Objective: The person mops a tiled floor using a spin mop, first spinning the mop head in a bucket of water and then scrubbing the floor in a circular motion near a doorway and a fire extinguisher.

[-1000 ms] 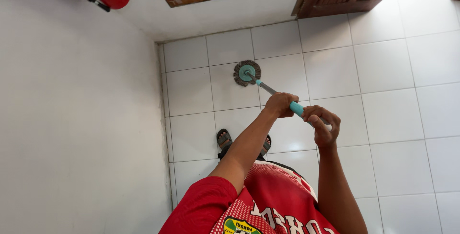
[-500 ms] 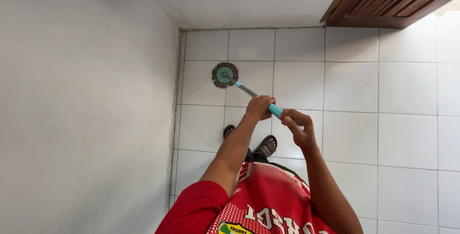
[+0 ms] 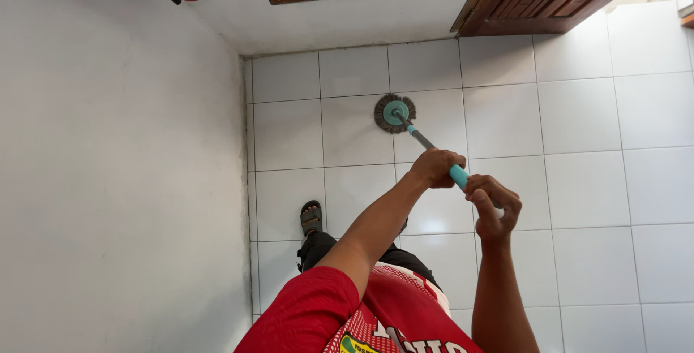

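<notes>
Mop handle [image 3: 434,152] runs diagonally from both closed grips up-left to the mop head [image 3: 395,113], flat on the floor tile [image 3: 354,132] at upper centre. Left hand [image 3: 435,167] sits nearer the head; right hand [image 3: 493,207] wraps the handle's end, lower right.

A red short-sleeved jersey [image 3: 390,310] with white patterning, dark trousers [image 3: 340,252] — and seemingly a dark sandal [image 3: 311,218].
</notes>
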